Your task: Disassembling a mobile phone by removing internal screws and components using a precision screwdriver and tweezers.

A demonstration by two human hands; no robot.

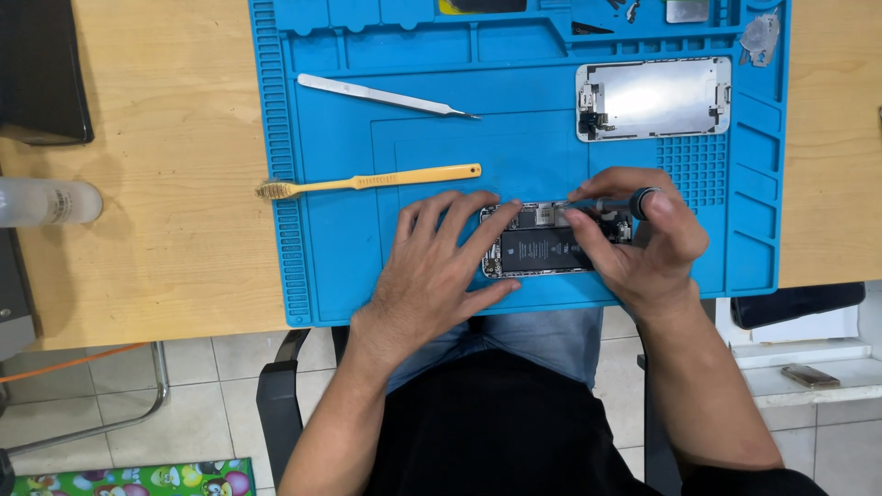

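Note:
An opened phone body (542, 248) with a black battery lies on the blue repair mat (340, 276) near its front edge. My left hand (432, 271) rests flat beside it, fingers spread, with fingertips pressing the phone's left end and top edge. My right hand (643, 239) grips a small screwdriver (625, 202) with a dark ringed cap. The screwdriver lies nearly level, and its tip points left onto the phone's upper edge.
On the mat lie metal tweezers (386, 95), a yellow-handled brush (367, 181) and the detached screen panel (654, 98). Small parts sit in the mat's top trays (761, 39). A clear bottle (46, 202) and a dark object (41, 73) sit on the wooden table at left.

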